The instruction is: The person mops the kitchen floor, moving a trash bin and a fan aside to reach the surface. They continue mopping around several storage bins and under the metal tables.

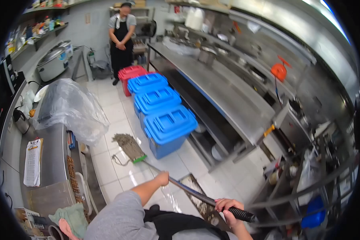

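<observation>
A mop handle (192, 191) runs from the lower right toward the middle of the floor, ending in a green clamp and a grey string mop head (128, 146) on the white tiles. My left hand (162, 179) is closed round the shaft partway down. Near the black ribbed grip at the upper end, my right hand (228, 209) wraps the handle. Just beyond the mop head stands the nearest blue lidded bin (168, 130).
More blue bins and a red bin (133, 73) stand in a row beside a long steel table (228, 94). A person (122, 38) in a black apron stands at the back. A steel counter (54, 160) lines the left, with plastic sheeting (70, 110). A floor drain (196, 184) lies below the handle.
</observation>
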